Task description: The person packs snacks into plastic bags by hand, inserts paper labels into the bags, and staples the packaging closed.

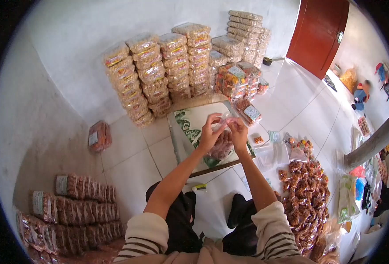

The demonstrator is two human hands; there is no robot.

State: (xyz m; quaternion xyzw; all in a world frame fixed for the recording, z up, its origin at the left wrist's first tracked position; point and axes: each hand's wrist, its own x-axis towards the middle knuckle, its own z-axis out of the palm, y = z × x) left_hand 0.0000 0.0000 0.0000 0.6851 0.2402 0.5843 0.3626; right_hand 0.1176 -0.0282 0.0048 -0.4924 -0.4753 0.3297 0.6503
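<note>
Plastic bag (pixel 221 147) of reddish-brown pieces sits on the low bench (pixel 192 119); I can see its clear top pinched in the grip of the left hand (pixel 210 132) and right hand (pixel 238 133), with a labelled pack (pixel 248 111) near the far corner.

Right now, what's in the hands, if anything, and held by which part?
The left hand and right hand both pinch the upper end of a clear plastic bag with reddish-brown contents; its filled lower part is ungripped.
</note>
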